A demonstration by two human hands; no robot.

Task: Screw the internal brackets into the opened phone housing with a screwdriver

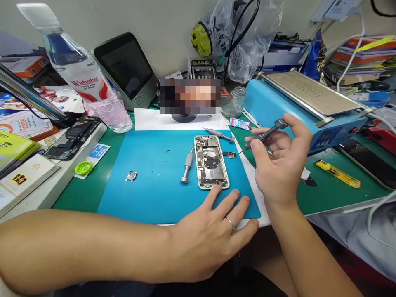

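Observation:
An opened phone (212,163) lies on the blue mat (145,152), its inner parts showing. My left hand (221,229) rests flat below it, fingers spread, one fingertip at the phone's bottom edge. Held up to the right of the phone, a dark precision screwdriver (266,134) sits between the thumb and fingers of my right hand (278,165), tip pointing down and left. A grey screwdriver (187,166) lies left of the phone, and a second one (219,134) lies above it. A small circuit part (229,155) lies against the phone's right side.
Further left on the mat is a small metal part (131,176). A blue machine (278,103), a glass jar (234,101) and a yellow utility knife (338,173) stand or lie to the right. A water bottle (89,78) and another opened phone (74,138) are at left.

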